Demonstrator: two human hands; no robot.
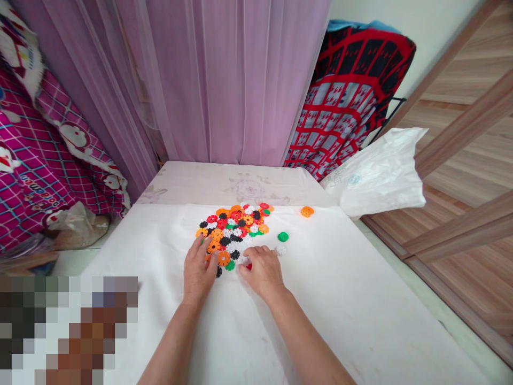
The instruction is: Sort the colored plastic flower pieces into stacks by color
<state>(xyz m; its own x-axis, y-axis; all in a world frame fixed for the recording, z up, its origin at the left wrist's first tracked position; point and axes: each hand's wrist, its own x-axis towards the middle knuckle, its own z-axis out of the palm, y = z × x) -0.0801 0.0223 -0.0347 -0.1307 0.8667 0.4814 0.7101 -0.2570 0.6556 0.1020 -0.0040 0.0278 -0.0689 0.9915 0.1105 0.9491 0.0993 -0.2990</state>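
Two bare hands [199, 271]; forearms [172, 342] likewise uncovered (as far as view reaches), tapering toward wrists [193, 302].

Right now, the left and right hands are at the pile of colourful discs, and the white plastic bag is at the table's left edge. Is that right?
Not quite: the head view shows the white plastic bag at the table's right edge. The left hand and right hand are indeed at the pile of colourful discs.

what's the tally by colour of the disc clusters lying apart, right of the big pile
Orange cluster: 1
Green cluster: 1
White cluster, close by the right hand: 1
Total: 3
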